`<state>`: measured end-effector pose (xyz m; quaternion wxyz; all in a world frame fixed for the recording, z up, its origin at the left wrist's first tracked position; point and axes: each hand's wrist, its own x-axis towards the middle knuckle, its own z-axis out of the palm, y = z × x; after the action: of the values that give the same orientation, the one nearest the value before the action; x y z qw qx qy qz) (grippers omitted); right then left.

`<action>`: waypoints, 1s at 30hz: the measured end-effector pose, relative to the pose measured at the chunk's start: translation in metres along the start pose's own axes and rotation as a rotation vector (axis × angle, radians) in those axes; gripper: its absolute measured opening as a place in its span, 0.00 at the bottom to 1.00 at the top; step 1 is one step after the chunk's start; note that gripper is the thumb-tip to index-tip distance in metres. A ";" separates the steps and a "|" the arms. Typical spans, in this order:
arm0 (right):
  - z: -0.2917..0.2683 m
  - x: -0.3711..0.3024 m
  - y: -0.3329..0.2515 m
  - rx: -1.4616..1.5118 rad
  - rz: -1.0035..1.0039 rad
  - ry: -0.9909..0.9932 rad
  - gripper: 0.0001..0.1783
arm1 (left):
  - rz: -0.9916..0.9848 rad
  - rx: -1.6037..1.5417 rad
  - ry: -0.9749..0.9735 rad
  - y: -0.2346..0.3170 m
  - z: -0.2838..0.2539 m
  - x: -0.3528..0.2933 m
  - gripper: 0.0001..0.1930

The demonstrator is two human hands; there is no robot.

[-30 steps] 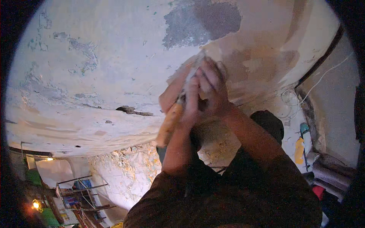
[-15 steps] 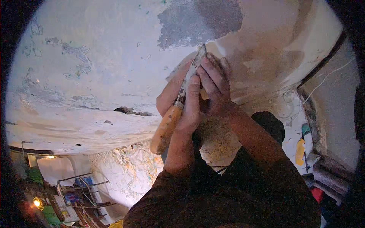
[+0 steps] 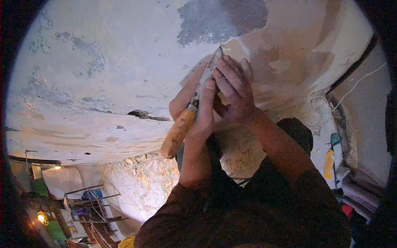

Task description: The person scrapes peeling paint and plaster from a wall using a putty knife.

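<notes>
A scraper (image 3: pixel 180 130) with a worn wooden handle and a stained metal blade slants across the middle, its tip at the wall (image 3: pixel 124 62). My left hand (image 3: pixel 203 113) is closed round the blade part, with the thumb on top and the fingers behind. The handle sticks out past my left wrist, toward the lower left. My right hand (image 3: pixel 236 89) presses its fingers on the blade near the tip. The tip meets pale coating just under a bare dark grey patch (image 3: pixel 223 20). The blade's far side is hidden.
Below the wall are a hole (image 3: pixel 147 115) and flaky debris (image 3: pixel 142 169). A metal frame (image 3: pixel 95 202) and a lit lamp (image 3: pixel 42 218) stand lower left. A white cable (image 3: pixel 359 84), a yellow object (image 3: pixel 328 163) and a dark roll (image 3: pixel 362 186) are at right.
The view has shifted slightly, and the dark patch sits higher in it. The scraper's tip is now a little lower against the patch's edge. Both hands keep their hold.
</notes>
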<state>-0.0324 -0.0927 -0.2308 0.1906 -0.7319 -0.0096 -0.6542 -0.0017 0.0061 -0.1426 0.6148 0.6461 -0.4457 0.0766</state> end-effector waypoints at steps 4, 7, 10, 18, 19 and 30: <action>0.001 0.002 0.001 -0.021 -0.002 -0.054 0.30 | -0.046 -0.064 0.003 0.002 0.002 0.003 0.14; 0.002 0.005 0.002 -0.007 0.020 0.040 0.30 | -0.039 -0.055 0.007 0.002 0.008 0.004 0.13; -0.001 0.004 0.002 0.011 0.014 0.064 0.29 | -0.037 -0.044 -0.021 0.002 0.008 0.002 0.13; -0.003 0.007 0.001 0.053 0.075 0.032 0.29 | -0.034 -0.039 0.000 0.002 0.016 0.005 0.13; -0.001 0.007 0.001 0.066 0.062 0.057 0.29 | -0.039 -0.041 0.009 0.002 0.017 0.004 0.13; -0.006 0.010 0.001 0.046 0.041 0.058 0.31 | -0.041 0.016 0.017 0.003 0.010 0.004 0.13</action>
<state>-0.0362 -0.0971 -0.2213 0.2207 -0.7080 -0.0041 -0.6708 -0.0060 -0.0044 -0.1397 0.6149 0.6593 -0.4265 0.0733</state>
